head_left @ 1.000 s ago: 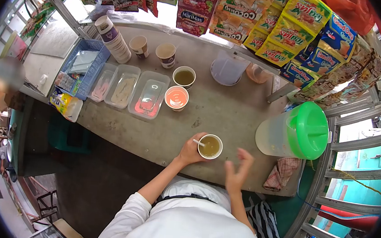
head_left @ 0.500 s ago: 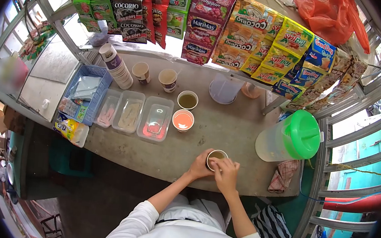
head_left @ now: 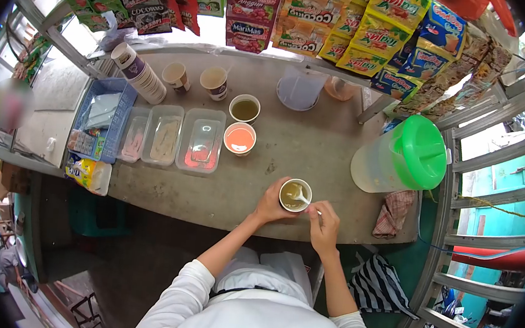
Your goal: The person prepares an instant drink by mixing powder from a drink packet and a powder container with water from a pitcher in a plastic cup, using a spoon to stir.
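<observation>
**Spoon Dips Into Pale Drink at a Sachet-Lined Stall**

A person in a white long-sleeved top is standing at a grey bench [head_left: 262, 164], holding a paper cup [head_left: 288, 206] of cloudy yellow-green drink over its near edge. The left hand [head_left: 273, 203] is curling around the cup's side at 9 o'clock, while the right hand [head_left: 324, 224], at 4 o'clock, is pinching the handle of a white spoon [head_left: 301, 198] between thumb and fingers. The spoon's bowl is sitting in the drink; whether the cup's base is touching the bench, one cannot tell.

With the held cup as the clock's centre and 12 pointing away from the person, a cup of orange drink [head_left: 239, 139] is standing between 10 and 11 o'clock, just beside a cup of dark green drink [head_left: 245, 109] at 11. Three clear plastic boxes [head_left: 200, 141] are lining up toward 10 o'clock, with a blue basket [head_left: 104, 119] lying beyond them and a leaning stack of paper cups [head_left: 139, 74] behind. A green-lidded pitcher [head_left: 375, 161] is standing at 2 o'clock, and a checked cloth [head_left: 394, 214] is lying at 3. Strips of drink sachets [head_left: 254, 13] are hanging above the far side, from 11 to 1 o'clock.
</observation>
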